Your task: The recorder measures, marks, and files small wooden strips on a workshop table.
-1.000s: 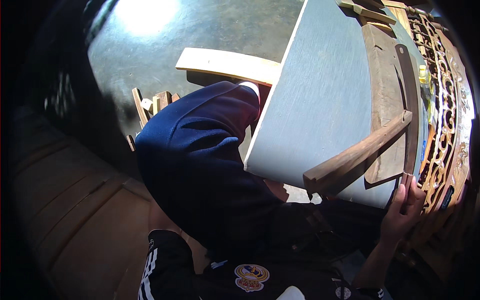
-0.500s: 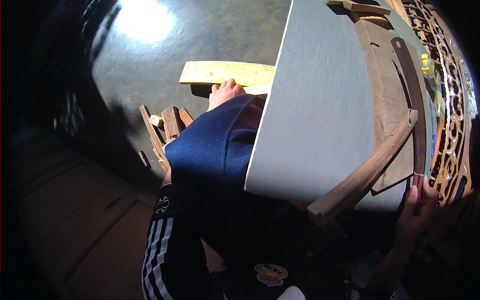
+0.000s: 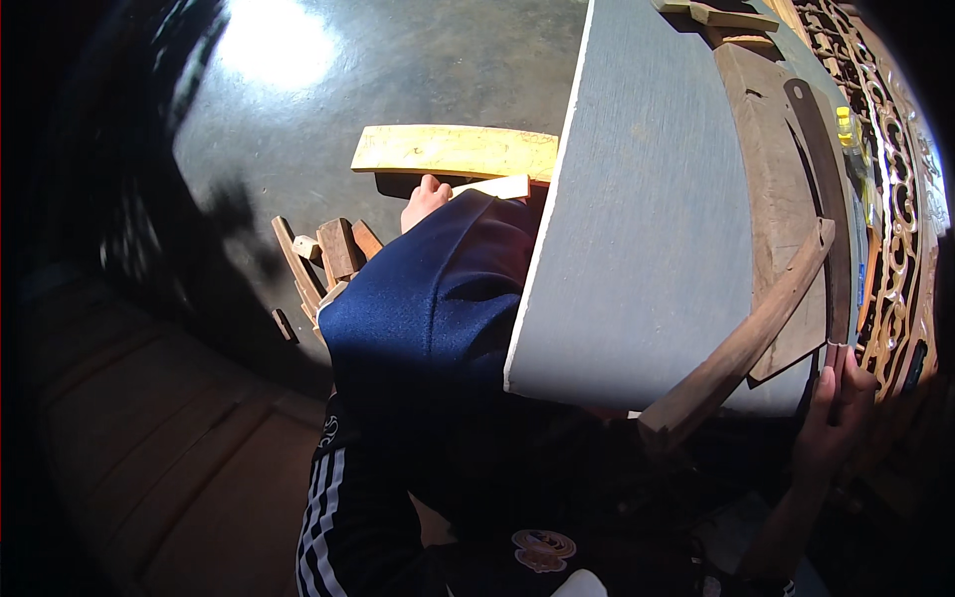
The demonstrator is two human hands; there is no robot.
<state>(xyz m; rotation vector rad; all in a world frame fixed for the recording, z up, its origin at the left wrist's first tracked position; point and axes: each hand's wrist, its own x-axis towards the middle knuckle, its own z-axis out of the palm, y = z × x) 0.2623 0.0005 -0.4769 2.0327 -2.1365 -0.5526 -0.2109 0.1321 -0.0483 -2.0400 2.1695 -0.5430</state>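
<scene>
My left hand (image 3: 426,203), beyond my blue-clad knee, is closed round one end of a short pale strip of wood (image 3: 497,187). Just past it lies a longer yellow board (image 3: 453,150) in bright light, partly hidden by the table. At the table's near right corner, my right hand (image 3: 839,403) grips the near end of a long, narrow dark blade (image 3: 824,179) with a hole at its far tip. The blade rests along a wide brown plank (image 3: 761,169). A brown wooden bar (image 3: 741,333) crosses the plank slantwise, its near end overhanging the edge.
The grey tabletop (image 3: 647,219) fills the right middle. Several wood offcuts (image 3: 338,249) lie on the floor (image 3: 288,149) at left. More wood pieces (image 3: 731,18) are at the table's far end. Carved openwork (image 3: 900,219) and a yellow-capped bottle (image 3: 846,129) line the right.
My left hand has come slightly nearer and left, drawing the pale strip away from the yellow board. The right hand keeps its grip on the blade. The view has shifted slightly.
</scene>
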